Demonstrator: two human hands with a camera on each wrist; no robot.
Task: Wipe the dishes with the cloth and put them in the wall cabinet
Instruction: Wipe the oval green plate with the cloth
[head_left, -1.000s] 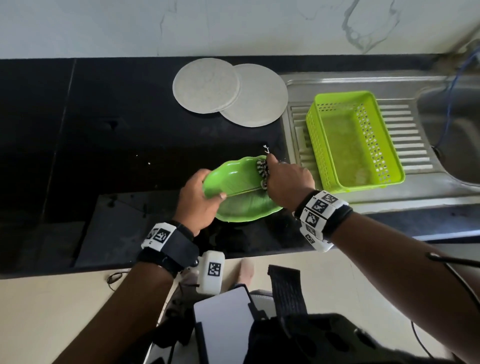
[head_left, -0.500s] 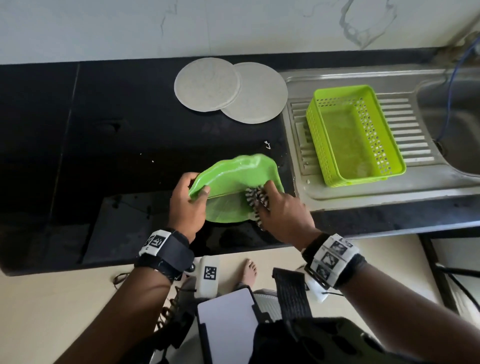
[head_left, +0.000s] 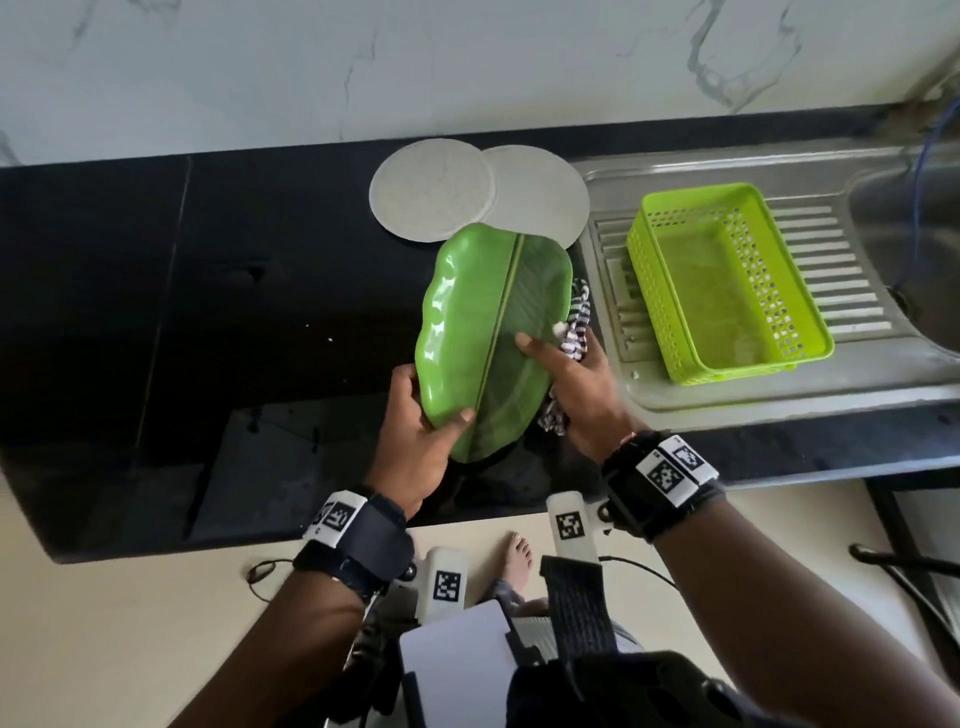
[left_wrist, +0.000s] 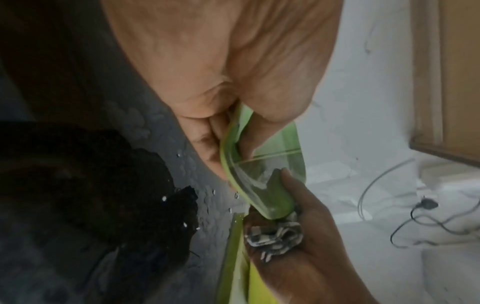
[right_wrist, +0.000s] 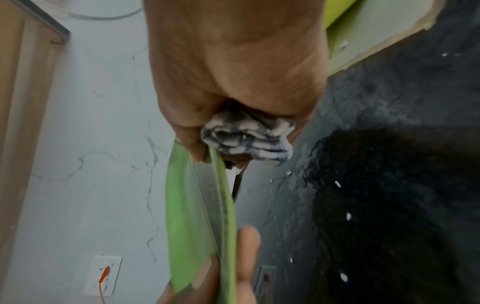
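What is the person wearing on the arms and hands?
Both forearms are bare, no sleeves or gloves. The left hand and right hand each have a black wrist strap with white square-patterned tags, and a white block with such a tag hangs under each wrist.

Perforated lime-green basket, upright on the ribbed steel drainboard, just beyond and to the right of the right hand. Sink basin farther right, a blue hose above it. Black countertop, speckled with droplets, spreads under and left of the left hand. White veined wall beyond both hands.
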